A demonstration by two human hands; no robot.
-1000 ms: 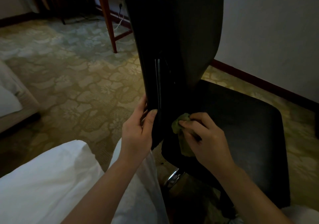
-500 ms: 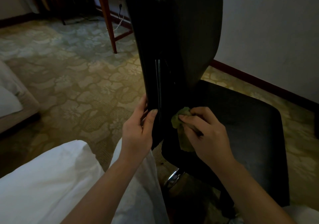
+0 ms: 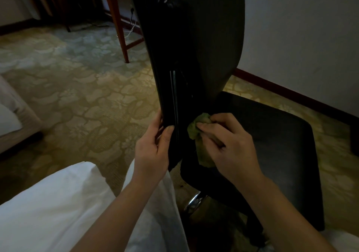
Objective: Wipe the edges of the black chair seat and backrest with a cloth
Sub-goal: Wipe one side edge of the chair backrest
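Observation:
A black office chair fills the middle of the view, its tall backrest (image 3: 194, 38) seen edge-on and its seat (image 3: 272, 145) spreading to the right. My left hand (image 3: 153, 149) grips the lower rear edge of the backrest, thumb on the near side and fingers wrapped behind. My right hand (image 3: 231, 147) holds a crumpled green cloth (image 3: 200, 129) and presses it where the backrest meets the seat's back edge. Part of the cloth is hidden under my fingers.
A chrome chair post (image 3: 194, 203) shows under the seat. Patterned carpet (image 3: 77, 96) covers the floor. A wooden table leg (image 3: 120, 28) stands at the back, with a white cable beside it. White bedding (image 3: 48, 213) lies at lower left. A wall with dark skirting (image 3: 301, 38) runs on the right.
My right hand has slid the cloth slightly upward along the joint between seat and backrest. The left hand keeps the same hold.

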